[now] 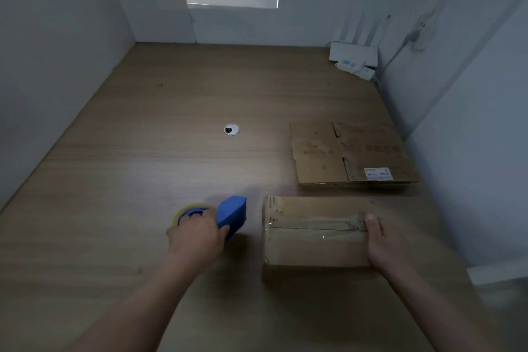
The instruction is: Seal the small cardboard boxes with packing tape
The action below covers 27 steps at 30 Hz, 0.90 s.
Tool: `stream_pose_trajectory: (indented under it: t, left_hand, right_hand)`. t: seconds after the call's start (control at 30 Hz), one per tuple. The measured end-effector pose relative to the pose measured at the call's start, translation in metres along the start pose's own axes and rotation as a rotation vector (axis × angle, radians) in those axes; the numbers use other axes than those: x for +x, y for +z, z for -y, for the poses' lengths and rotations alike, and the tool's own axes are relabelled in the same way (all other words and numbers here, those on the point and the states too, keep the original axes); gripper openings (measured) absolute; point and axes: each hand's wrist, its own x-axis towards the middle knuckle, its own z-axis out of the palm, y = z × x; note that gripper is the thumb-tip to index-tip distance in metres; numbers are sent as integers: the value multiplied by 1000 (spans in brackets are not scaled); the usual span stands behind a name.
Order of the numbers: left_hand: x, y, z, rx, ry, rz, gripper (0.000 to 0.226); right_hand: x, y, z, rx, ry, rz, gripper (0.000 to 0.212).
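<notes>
A small closed cardboard box [314, 240] lies on the wooden desk [171, 151] at the lower right, with a strip of clear tape running along its top seam. My right hand [384, 243] rests on the box's right end, thumb on top by the tape's end. To the box's left, my left hand [197, 240] grips a blue tape dispenser [231, 216] that carries a yellowish roll of packing tape [190, 210]; the dispenser sits low over the desk, apart from the box.
A second cardboard box [353, 153] with a white label lies farther back on the right. A round cable grommet [231, 129] sits mid-desk. A white router [354, 58] with cables stands in the back right corner. White walls close in on both sides.
</notes>
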Motion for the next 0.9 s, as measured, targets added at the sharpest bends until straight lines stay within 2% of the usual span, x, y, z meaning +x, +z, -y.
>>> stream_pose_trajectory:
  t: [0.2,0.33,0.4,0.47,0.5,0.57,0.63,0.73,0.8,0.9]
  left_hand:
    - [-8,69,24,-51,-78,68,40]
    - [-11,68,21,-119,-151,63,41]
    - [-20,54,14,-240,-135,-113,44]
    - [-40,28,-9,-543,-8,-329,43]
    - [-48,17,-25,-712,40,-326,47]
    - [-58,1,-64,-1011,59,-125,64]
    - [-60,-6,-99,-1136,1,74,74]
    - [-53,-7,-117,-1137,-30,49,43]
    - [-49,-4,-115,-1178,-51,98,27]
    - [-41,0,-112,-1159,-101,172,26]
  right_hand:
    - [1,1,0,-5,-12,6,41]
    - [4,3,-3,-29,25,16,46]
    - [6,4,-5,-14,5,9,45]
    - [7,5,-7,-5,0,9,43]
    - [6,4,-6,1,3,8,42]
    - [4,4,-5,28,2,22,40]
    - [2,3,-4,60,17,37,43]
    - [6,3,-10,191,88,124,49]
    - [14,3,-22,308,195,232,60]
    - [20,3,-38,475,288,405,65]
